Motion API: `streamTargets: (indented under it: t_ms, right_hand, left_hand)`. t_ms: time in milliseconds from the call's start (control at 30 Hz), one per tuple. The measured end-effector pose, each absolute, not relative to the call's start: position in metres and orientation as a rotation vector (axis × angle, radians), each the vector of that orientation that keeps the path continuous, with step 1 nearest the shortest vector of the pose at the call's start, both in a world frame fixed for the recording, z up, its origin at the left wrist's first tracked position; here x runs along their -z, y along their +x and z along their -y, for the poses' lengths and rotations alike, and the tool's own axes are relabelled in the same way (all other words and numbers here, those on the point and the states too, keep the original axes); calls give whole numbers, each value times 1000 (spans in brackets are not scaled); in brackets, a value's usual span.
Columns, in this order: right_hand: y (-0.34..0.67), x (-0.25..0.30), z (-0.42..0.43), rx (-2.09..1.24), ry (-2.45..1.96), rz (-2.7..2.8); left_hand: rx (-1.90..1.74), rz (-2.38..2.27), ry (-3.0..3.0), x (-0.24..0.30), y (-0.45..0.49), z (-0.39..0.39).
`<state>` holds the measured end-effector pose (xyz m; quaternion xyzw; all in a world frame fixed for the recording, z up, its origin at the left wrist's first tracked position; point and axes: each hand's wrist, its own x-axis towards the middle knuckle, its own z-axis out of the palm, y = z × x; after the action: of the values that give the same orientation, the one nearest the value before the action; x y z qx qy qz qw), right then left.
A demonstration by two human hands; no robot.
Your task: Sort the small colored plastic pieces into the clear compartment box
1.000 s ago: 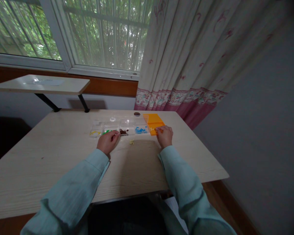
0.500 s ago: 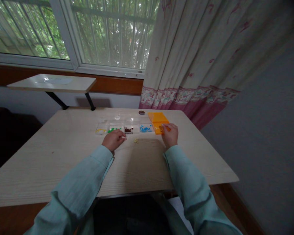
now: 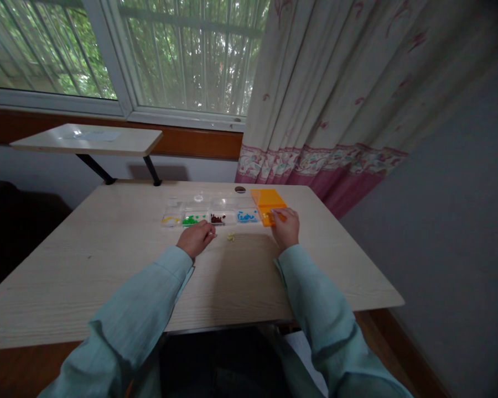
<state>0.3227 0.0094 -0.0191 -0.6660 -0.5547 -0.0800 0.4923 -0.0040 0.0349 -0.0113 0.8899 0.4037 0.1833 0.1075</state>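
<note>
My left hand is closed just in front of the clear boxes, its fingertips near the box of dark brown pieces. A small pale bit shows at those fingertips, too small to name. Over the front part of an open orange box is my right hand, its fingers pinched together; whatever they hold is hidden. Small pale pieces lie inside the orange box. Between the hands, a little heap of pale yellow pieces rests on the table.
Other open clear boxes in the row hold blue pieces, green pieces and yellow pieces. A raised shelf stands at the table's back left. A curtain hangs behind the right side.
My left hand has shifted slightly right, its fingers drawn in more. My right hand has moved a little left over the orange box, fingers still pinched.
</note>
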Motion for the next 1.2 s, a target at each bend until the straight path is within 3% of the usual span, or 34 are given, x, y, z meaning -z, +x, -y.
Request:
streamTargets:
  t_ms: [433,633,767,1200]
  right_hand:
    - [292,22,-11,138,-1504,1613]
    - [252,11,4,88,-1267,1804]
    - [232,3,15,53,-1176,1873]
    - [208,1,28,83,-1049,1904]
  left_hand:
    - [-538,-1250,2573,12,0,-33]
    - [-1025,-1089,1683,12,14,-33]
    - [-997,-871,1128,3,21,-25]
    - [-813,-718,902,-4,35,-1]
